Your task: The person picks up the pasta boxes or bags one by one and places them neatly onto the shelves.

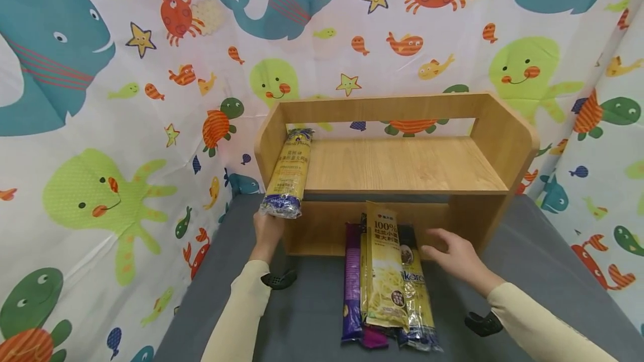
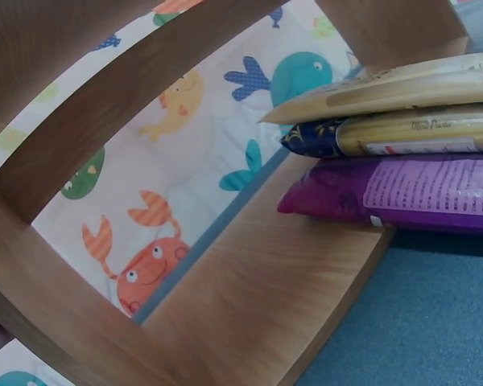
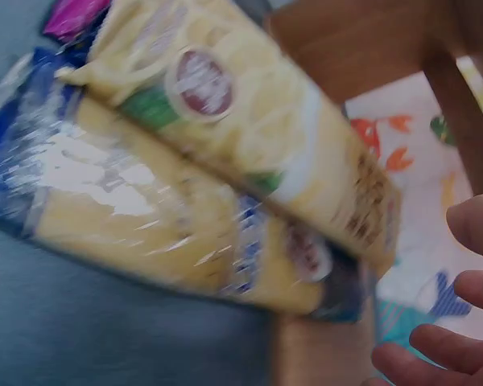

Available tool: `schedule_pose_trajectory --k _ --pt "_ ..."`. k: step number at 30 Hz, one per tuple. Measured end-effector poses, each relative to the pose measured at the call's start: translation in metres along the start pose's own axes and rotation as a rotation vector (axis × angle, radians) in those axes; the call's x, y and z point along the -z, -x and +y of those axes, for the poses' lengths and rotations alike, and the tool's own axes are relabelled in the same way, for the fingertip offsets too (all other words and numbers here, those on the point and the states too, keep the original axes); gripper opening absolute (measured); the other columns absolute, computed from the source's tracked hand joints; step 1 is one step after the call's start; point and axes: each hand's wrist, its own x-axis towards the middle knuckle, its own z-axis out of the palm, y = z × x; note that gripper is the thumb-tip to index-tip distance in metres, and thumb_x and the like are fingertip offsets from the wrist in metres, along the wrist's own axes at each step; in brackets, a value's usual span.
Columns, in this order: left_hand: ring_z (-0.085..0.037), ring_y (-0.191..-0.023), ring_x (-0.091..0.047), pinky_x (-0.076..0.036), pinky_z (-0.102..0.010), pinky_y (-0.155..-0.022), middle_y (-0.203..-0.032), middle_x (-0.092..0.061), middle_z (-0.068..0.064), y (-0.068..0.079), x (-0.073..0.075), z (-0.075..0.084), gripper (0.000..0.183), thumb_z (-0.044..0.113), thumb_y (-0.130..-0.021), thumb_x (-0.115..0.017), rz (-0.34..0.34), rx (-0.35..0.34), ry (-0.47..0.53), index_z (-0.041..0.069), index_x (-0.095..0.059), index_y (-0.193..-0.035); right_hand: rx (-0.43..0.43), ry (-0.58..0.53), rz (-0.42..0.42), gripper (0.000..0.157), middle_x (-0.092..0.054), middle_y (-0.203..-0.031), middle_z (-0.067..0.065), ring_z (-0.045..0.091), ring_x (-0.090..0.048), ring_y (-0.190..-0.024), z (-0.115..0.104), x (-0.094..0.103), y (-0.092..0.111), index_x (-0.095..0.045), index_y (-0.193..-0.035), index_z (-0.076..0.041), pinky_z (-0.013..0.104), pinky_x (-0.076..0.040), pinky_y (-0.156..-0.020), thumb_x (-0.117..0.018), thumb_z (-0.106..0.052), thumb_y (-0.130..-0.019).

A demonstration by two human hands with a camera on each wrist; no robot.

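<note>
My left hand (image 1: 269,232) holds the near end of a yellow-and-blue pack of spaghetti (image 1: 289,175). The pack lies along the left side of the upper shelf, its near end sticking out past the front edge. The fingers there are mostly hidden beneath it. In the right wrist view my right hand (image 3: 447,338) has its fingers spread, holding nothing. The head view puts it just right of a pile of pasta packs. On top lies a cream pack (image 1: 384,267), with a yellow-and-blue pack (image 1: 417,300) at its right and a purple pack (image 1: 352,284) at its left.
The wooden two-tier shelf (image 1: 402,166) stands on a grey table (image 1: 297,317). The pile's far end reaches the shelf's lower level. A curtain (image 1: 312,71) with sea animals hangs behind and at both sides. Dark straps (image 1: 483,324) sit by both wrists.
</note>
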Motion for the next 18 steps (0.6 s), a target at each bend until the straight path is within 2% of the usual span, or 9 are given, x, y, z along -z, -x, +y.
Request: schedule_pose_trajectory --k 4,8,13,18 --pt "-0.023 -0.056 -0.054 -0.040 -0.035 -0.053 -0.081 -0.072 -0.022 0.000 0.001 0.001 0.029 0.015 -0.104 -0.054 -0.010 0.015 0.024 -0.005 -0.068 -0.120 -0.065 -0.033 -0.017 0.052 -0.061 -0.134 0.031 0.045 -0.067 -0.110 0.019 -0.011 0.013 -0.056 -0.139 0.002 0.051 -0.057 -0.081 -0.067 -0.029 -0.098" --pt "-0.023 -0.058 -0.055 -0.040 -0.034 -0.054 -0.084 -0.072 -0.022 0.000 0.002 0.003 0.030 0.015 -0.105 -0.054 -0.013 0.038 0.042 -0.005 -0.067 -0.123 -0.095 -0.045 -0.013 0.050 -0.064 -0.128 0.032 0.043 -0.068 -0.104 0.027 -0.022 0.021 -0.057 -0.136 0.003 0.049 -0.057 -0.079 -0.068 -0.026 -0.097" --pt "-0.022 -0.056 -0.054 -0.040 -0.033 -0.052 -0.084 -0.072 -0.023 0.000 0.001 0.003 0.029 0.015 -0.104 -0.054 -0.002 0.038 0.042 -0.006 -0.067 -0.121 -0.117 -0.073 -0.001 0.048 -0.065 -0.126 0.031 0.043 -0.067 -0.106 0.025 -0.034 0.022 -0.057 -0.135 0.005 0.052 -0.055 -0.083 -0.068 -0.023 -0.096" --pt "-0.024 -0.058 -0.056 -0.042 -0.034 -0.053 -0.085 -0.073 -0.022 0.001 0.001 0.003 0.032 0.019 -0.105 -0.054 -0.011 0.065 0.043 -0.004 -0.066 -0.123 -0.152 -0.135 -0.035 0.051 -0.063 -0.130 0.032 0.044 -0.067 -0.109 0.014 -0.047 0.021 -0.056 -0.137 0.005 0.051 -0.056 -0.083 -0.068 -0.022 -0.096"
